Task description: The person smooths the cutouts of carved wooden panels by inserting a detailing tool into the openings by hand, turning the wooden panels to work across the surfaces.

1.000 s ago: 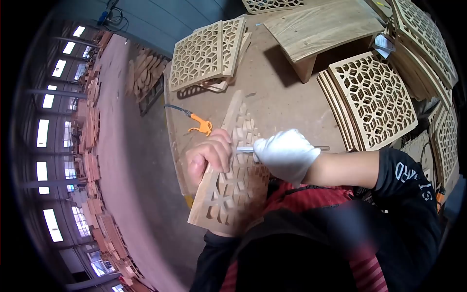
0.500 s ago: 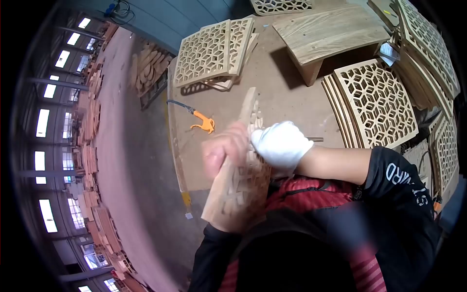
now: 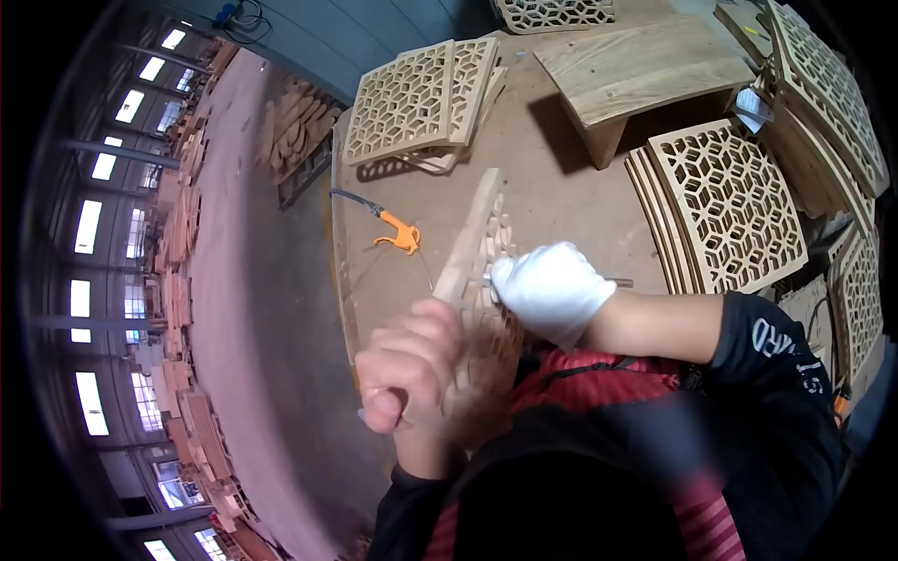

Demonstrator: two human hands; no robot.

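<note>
A wooden lattice panel (image 3: 468, 245) stands tilted on its edge in front of my body, its solid rim facing up and left. My right hand (image 3: 557, 288), in a white glove, is closed on the cut-out face of the panel. My bare left hand (image 3: 412, 360) makes a fist beside the panel's rim, lower and to the left. A thin rod-like tool (image 3: 427, 269) seems to stick out above this fist; its kind is too fine and blurred to tell. The lower panel is blurred and partly behind my left hand and forearm.
An orange air blow gun (image 3: 400, 234) on a hose lies on the workbench (image 3: 561, 210). Lattice panels (image 3: 402, 103) lie at the back left, and a stack of them (image 3: 730, 206) at the right. A low wooden stand (image 3: 645, 70) is at the back.
My left hand has moved down and left along the panel's rim, still in a fist. My right hand stays on the panel. The view has shifted slightly.
</note>
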